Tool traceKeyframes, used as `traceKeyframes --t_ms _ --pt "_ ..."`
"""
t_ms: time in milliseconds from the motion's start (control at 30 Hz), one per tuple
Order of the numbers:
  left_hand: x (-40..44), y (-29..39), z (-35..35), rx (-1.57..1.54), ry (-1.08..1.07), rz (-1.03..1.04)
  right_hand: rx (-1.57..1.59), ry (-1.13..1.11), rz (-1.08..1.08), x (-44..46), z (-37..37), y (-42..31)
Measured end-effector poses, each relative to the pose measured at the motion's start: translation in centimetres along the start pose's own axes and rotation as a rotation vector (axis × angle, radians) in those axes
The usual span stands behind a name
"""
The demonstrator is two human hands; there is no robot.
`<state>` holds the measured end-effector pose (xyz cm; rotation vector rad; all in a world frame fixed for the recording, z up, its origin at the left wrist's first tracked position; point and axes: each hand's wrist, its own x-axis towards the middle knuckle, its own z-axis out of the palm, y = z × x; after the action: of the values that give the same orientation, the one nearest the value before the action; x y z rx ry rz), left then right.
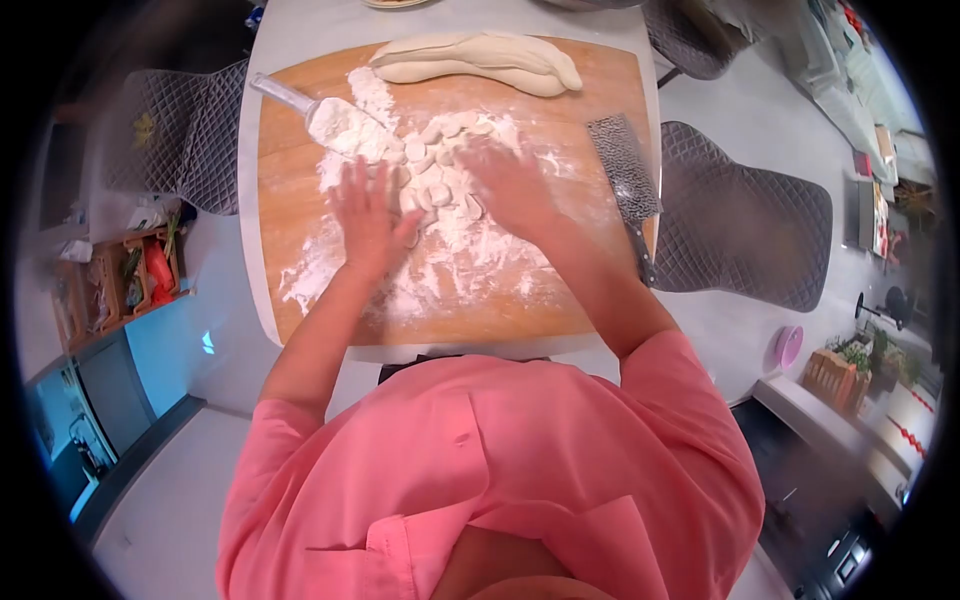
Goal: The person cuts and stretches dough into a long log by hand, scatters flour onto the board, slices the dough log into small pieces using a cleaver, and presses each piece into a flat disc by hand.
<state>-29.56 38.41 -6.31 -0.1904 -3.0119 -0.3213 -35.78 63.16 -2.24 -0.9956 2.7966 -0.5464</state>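
My left hand [368, 222] lies palm down at the left side of a pile of small dough pieces [441, 194], fingers spread in the loose flour [440, 262]. On the pile's right side is my right hand [508, 188], flat and blurred by motion, its fingers stretched toward the pieces. Neither hand grips anything. A scoop [283, 94] rests in the flour beyond my left hand. Two long rolls of dough [475, 62] lie side by side at the far edge of the wooden board [290, 215].
A cleaver [622, 165] with a dimpled blade lies along the board's right edge, its handle toward me. Quilted chairs [745, 220] stand on both sides of the white table [300, 30]. Part of a plate [395, 3] shows at the far end.
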Motion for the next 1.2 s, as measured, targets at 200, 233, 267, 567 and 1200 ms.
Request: traceKeyframes --t_ms 200,233,267,567,1200 --pt "-4.2 -0.8 -0.4 -0.211 0.076 -0.135 -0.03 0.165 0.635 -11.3 -4.0 2.3" --pt "-5.3 -0.8 -0.3 -0.197 0.023 -0.165 -0.129 0.286 0.656 -14.1 -3.3 2.9" --pt "-6.4 -1.3 -0.1 -0.098 -0.072 -0.124 -0.227 0.407 0.675 -16.7 -2.1 3.6" --pt "-4.9 2.5 -1.6 -0.268 -0.069 -0.139 -0.195 0.472 0.723 -17.2 0.0 9.9" --pt "-7.9 2.7 -2.0 -0.327 0.043 -0.121 0.253 0.194 0.466 -9.2 1.2 0.9"
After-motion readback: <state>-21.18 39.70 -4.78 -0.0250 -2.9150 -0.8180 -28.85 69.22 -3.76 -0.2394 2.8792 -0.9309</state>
